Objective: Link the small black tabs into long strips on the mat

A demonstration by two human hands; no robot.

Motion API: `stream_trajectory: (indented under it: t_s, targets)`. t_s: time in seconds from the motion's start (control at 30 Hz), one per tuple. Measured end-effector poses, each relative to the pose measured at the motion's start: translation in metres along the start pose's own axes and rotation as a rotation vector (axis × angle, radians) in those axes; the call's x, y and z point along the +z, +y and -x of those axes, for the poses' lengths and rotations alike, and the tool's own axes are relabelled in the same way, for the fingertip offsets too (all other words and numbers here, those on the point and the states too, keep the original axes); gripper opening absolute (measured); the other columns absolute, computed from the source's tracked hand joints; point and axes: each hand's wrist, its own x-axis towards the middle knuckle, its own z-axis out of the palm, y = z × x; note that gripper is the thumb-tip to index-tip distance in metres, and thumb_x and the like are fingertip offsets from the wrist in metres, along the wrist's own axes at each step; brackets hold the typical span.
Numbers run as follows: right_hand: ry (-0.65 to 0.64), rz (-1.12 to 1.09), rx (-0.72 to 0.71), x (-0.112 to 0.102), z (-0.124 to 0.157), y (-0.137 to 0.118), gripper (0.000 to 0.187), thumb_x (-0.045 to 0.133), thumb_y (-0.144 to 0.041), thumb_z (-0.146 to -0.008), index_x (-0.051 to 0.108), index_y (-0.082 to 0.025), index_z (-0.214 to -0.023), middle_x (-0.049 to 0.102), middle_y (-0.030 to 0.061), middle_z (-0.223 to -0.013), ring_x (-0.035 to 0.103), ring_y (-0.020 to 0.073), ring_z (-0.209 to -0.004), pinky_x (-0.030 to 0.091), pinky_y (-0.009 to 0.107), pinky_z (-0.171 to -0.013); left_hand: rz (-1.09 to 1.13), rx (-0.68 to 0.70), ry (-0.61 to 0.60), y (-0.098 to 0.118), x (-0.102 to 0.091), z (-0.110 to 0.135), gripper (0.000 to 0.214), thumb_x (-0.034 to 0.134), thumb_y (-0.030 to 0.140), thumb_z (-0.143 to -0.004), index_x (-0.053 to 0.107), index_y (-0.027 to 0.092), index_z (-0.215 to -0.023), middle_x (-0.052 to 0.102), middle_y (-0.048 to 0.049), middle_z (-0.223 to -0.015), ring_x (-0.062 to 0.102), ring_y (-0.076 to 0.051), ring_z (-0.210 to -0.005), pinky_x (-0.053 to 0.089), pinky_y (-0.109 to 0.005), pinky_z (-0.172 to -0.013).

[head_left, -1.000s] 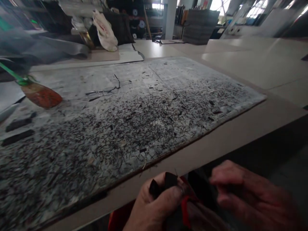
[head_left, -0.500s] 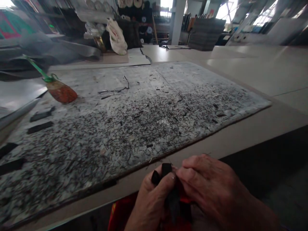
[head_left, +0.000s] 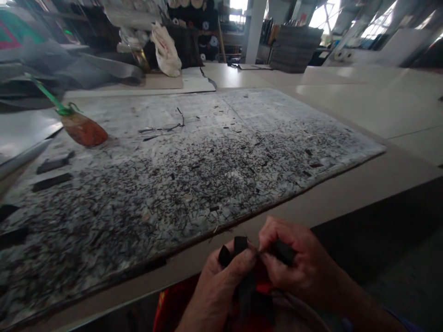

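The head view looks forward and down from close above the hands [head_left: 223, 279], across the table [head_left: 346, 190]

The strips [head_left: 240, 244] near the worktop's front edge look like matt black cloth. The worktop [head_left: 363, 106] is smooth, with a soft shine towards its far edge. The board [head_left: 194, 103] is matt and whitish, roughened by threadlike bits towards its near edge. At its left edge, the brush [head_left: 85, 130] has a dull, stained head and a plastic-looking handle. Beyond its far edge, the bag [head_left: 166, 50] looks like thin, crumpled plastic.
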Motion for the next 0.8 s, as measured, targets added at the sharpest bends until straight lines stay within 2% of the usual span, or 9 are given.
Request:
stream_trajectory:
  t_s: [0.1, 0.17, 0.27, 0.33, 0.43, 0.57, 0.67, 0.73, 0.8]
  targets:
    - [-0.015, -0.124, 0.101, 0.0028, 0.0029, 0.0033, 0.011, 0.049, -0.009, -0.071, 0.047, -0.019, -0.066, 0.049, -0.0038, -0.06, 0.047, 0.0079, -0.052, 0.037, 0.018, -0.047, -0.029, -0.019, -0.005, -0.0011, -0.0032, -0.0029, 0.035, 0.077, 0.043, -0.059, 0.059, 0.015, -0.07, 0.046, 0.0035, -0.051, 0.034, -0.004, -0.04, 0.028, -0.014, -0.038]
    - [-0.01, -0.19, 0.147, 0.0044, 0.0045, 0.0049, 0.01, 0.051, -0.011, -0.072, 0.049, -0.019, -0.066, 0.05, -0.0033, -0.061, 0.047, 0.0085, -0.054, 0.038, 0.018, -0.049, -0.056, -0.015, -0.019, -0.0007, -0.0045, -0.0035, 0.034, 0.074, 0.044, -0.063, 0.058, 0.016, -0.073, 0.041, 0.0054, -0.045, 0.028, -0.004, -0.035, 0.021, -0.015, -0.034]
    - [-0.016, -0.334, 0.212, 0.005, 0.0049, 0.0072, 0.008, 0.054, -0.019, -0.078, 0.055, -0.019, -0.07, 0.054, -0.0016, -0.065, 0.052, 0.0101, -0.06, 0.041, 0.02, -0.054, -0.06, -0.001, -0.026, 0.0, -0.0049, -0.0037, 0.03, 0.07, 0.043, -0.069, 0.059, 0.017, -0.078, 0.04, 0.0061, -0.041, 0.028, -0.004, -0.032, 0.02, -0.016, -0.033]
    - [-0.043, -0.395, 0.23, 0.0043, 0.0042, 0.0089, 0.005, 0.057, -0.022, -0.078, 0.058, -0.019, -0.075, 0.056, -0.0011, -0.069, 0.054, 0.0106, -0.063, 0.043, 0.02, -0.055, -0.011, 0.003, -0.006, 0.0001, -0.0043, -0.0043, 0.03, 0.073, 0.04, -0.066, 0.059, 0.017, -0.078, 0.048, 0.0038, -0.049, 0.037, -0.005, -0.038, 0.029, -0.015, -0.038]
    - [-0.041, -0.265, 0.149, 0.0023, 0.0029, 0.0102, 0.003, 0.062, -0.018, -0.076, 0.059, -0.019, -0.077, 0.056, -0.002, -0.071, 0.055, 0.0098, -0.065, 0.043, 0.018, -0.058, 0.062, 0.013, 0.027, -0.0001, -0.0033, -0.0052, 0.028, 0.076, 0.036, -0.064, 0.059, 0.017, -0.075, 0.054, 0.0018, -0.061, 0.047, -0.006, -0.049, 0.038, -0.015, -0.049]
    - [-0.019, 0.001, -0.064, 0.001, 0.0013, 0.0081, 0.007, 0.056, -0.012, -0.081, 0.054, -0.019, -0.077, 0.056, -0.0017, -0.071, 0.055, 0.009, -0.067, 0.043, 0.017, -0.061, 0.025, 0.033, 0.015, 0.0, -0.0045, -0.0053, 0.026, 0.075, 0.035, -0.066, 0.061, 0.016, -0.076, 0.045, 0.005, -0.051, 0.033, -0.002, -0.039, 0.024, -0.013, -0.038]
    - [0.03, 0.16, -0.209, 0.0041, 0.0018, 0.0067, 0.012, 0.05, -0.007, -0.081, 0.051, -0.019, -0.08, 0.056, -0.0015, -0.07, 0.054, 0.0095, -0.066, 0.043, 0.018, -0.062, -0.031, 0.035, 0.006, 0.0008, -0.0061, -0.0046, 0.03, 0.074, 0.039, -0.066, 0.061, 0.015, -0.079, 0.041, 0.0065, -0.046, 0.027, -0.002, -0.034, 0.024, -0.015, -0.037]
    - [0.11, 0.206, -0.212, 0.0073, 0.0037, 0.0074, 0.013, 0.05, -0.007, -0.079, 0.048, -0.02, -0.079, 0.055, -0.0022, -0.068, 0.053, 0.0097, -0.063, 0.043, 0.019, -0.06, -0.044, 0.027, -0.002, 0.0021, -0.0063, -0.0036, 0.033, 0.074, 0.042, -0.065, 0.062, 0.015, -0.081, 0.04, 0.0067, -0.044, 0.027, -0.003, -0.033, 0.025, -0.015, -0.037]
    - [0.199, 0.179, -0.144, 0.0095, 0.0065, 0.009, 0.014, 0.051, -0.007, -0.078, 0.046, -0.021, -0.078, 0.054, -0.0027, -0.068, 0.053, 0.0097, -0.062, 0.043, 0.019, -0.059, -0.043, 0.019, -0.002, 0.0036, -0.006, -0.0026, 0.036, 0.075, 0.043, -0.064, 0.063, 0.015, -0.084, 0.041, 0.0065, -0.044, 0.029, -0.003, -0.033, 0.026, -0.015, -0.037]
